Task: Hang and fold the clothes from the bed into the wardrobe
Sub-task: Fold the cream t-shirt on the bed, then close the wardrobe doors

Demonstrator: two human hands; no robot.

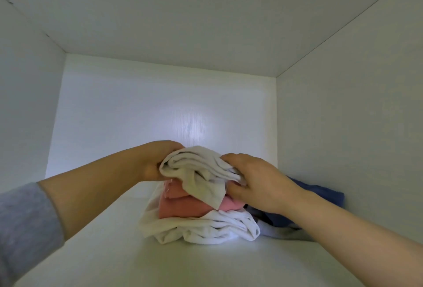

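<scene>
I look into a white wardrobe compartment. A folded white garment [201,172] lies on top of a small stack, held from both sides. My left hand [155,160] grips its left end, thumb under and fingers over. My right hand [254,179] grips its right end the same way. Under it sits a folded pink garment [183,206], and below that a folded white garment [206,227] rests on the shelf [114,252].
A dark blue garment [320,195] lies crumpled to the right of the stack, against the right wall [354,126]. The back panel [160,108] stands just behind the stack. The left wall [27,103] and the compartment's ceiling [183,12] close the space.
</scene>
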